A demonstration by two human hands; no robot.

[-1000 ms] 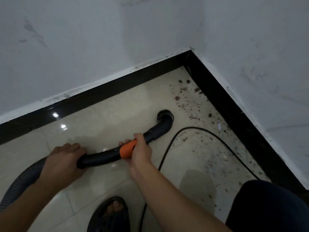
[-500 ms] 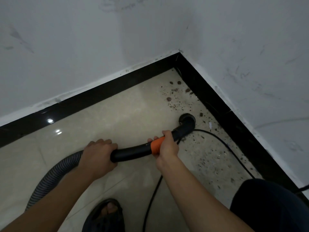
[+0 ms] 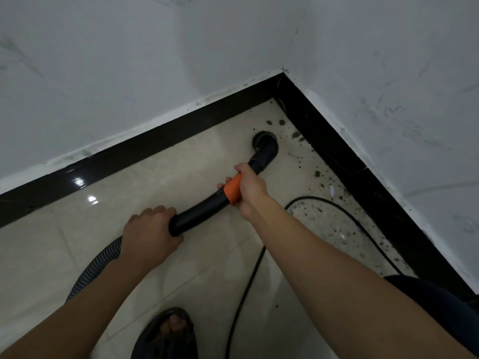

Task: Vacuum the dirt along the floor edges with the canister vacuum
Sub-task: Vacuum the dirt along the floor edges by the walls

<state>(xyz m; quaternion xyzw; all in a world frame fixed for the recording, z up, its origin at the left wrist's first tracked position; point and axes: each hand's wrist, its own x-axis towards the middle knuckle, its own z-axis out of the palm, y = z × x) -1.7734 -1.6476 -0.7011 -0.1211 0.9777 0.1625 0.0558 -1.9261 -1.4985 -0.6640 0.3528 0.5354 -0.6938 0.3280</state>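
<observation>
On the floor by the black skirting, near the corner: grey hose trailing off lower left, black cord looping at right, black tube angled up to the right, gripped at its rear end by the left hand, fingers curled over it, and at the orange collar by the right hand, fingers wrapped round. Pushed farther into the corner than half a second ago, nozzle down on the tile just short of two dirt clumps, now well apart from the cord, close beside it before. Both grips unchanged.
</observation>
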